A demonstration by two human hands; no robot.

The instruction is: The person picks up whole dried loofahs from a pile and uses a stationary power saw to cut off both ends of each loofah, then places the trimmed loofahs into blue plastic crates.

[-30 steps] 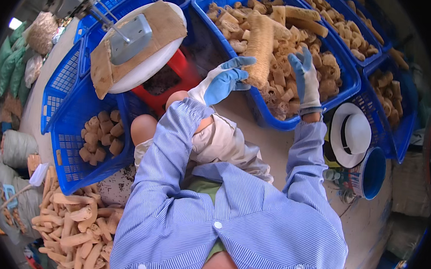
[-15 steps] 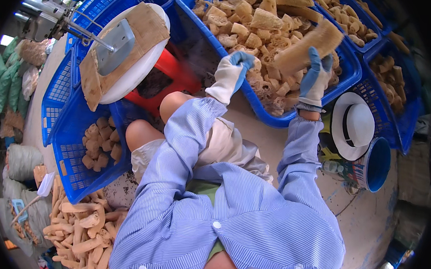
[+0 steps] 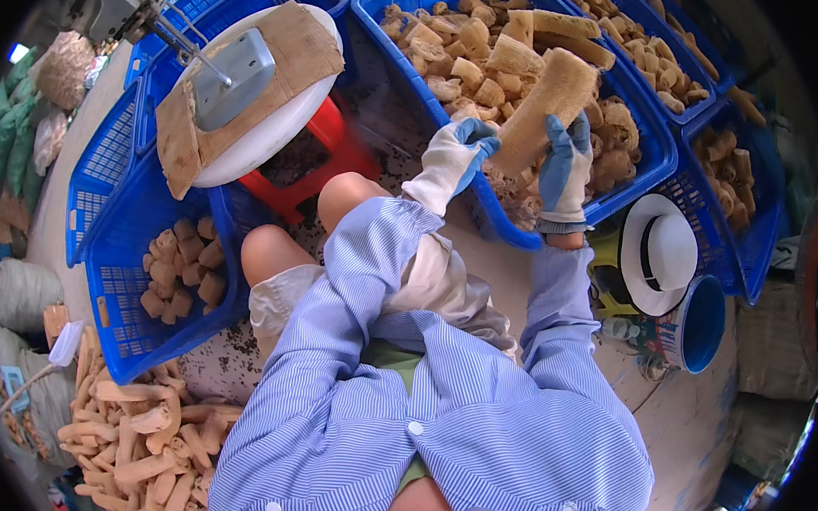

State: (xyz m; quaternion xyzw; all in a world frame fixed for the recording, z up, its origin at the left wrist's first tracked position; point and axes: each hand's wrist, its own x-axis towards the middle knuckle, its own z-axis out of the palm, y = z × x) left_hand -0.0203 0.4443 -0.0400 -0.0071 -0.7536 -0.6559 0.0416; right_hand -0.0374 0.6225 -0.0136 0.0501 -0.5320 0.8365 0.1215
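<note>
The gloved left hand [image 3: 460,156] is curled at the near end of a tan loofah length [image 3: 552,97], its grip unclear. The length is pinched by the right hand [image 3: 567,171] above a blue basket [image 3: 509,227] filled with loofah chunks [image 3: 476,38].

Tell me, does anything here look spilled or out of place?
Yes: dark specks are scattered over the floor, apparently spilled debris. At lower left, a pile of long tan pieces lies loose beside a blue basket, odd since similar ones sit inside other baskets.
</note>
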